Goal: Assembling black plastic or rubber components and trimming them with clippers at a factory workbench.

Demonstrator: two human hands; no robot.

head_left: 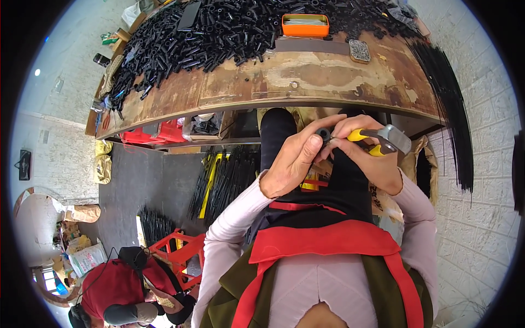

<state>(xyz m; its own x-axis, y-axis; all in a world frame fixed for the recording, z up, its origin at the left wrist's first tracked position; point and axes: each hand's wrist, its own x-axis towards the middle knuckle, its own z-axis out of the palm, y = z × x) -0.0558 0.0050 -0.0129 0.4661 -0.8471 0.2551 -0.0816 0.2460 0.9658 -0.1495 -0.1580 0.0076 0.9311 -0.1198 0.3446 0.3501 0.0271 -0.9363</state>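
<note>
Above my lap, my left hand [296, 158] is closed around a short black tube [324, 133], its round open end facing up between thumb and fingers. Right beside it, my right hand [367, 156] grips pliers with yellow handles [358, 135]. The grey metal head of the pliers points out to the right, past the back of the hand. The thumb and fingertips of my right hand meet close to the tube's end. Whether they also pinch something small there, I cannot make out.
A worn wooden bench [240, 82] crosses in front of me, heaped with black tubes [219, 38]. On it stand an orange box [305, 25] of thin rods and a small tin [359, 51]. Long black strands [445, 98] hang off its right end. A co-worker in red [116, 287] is at lower left.
</note>
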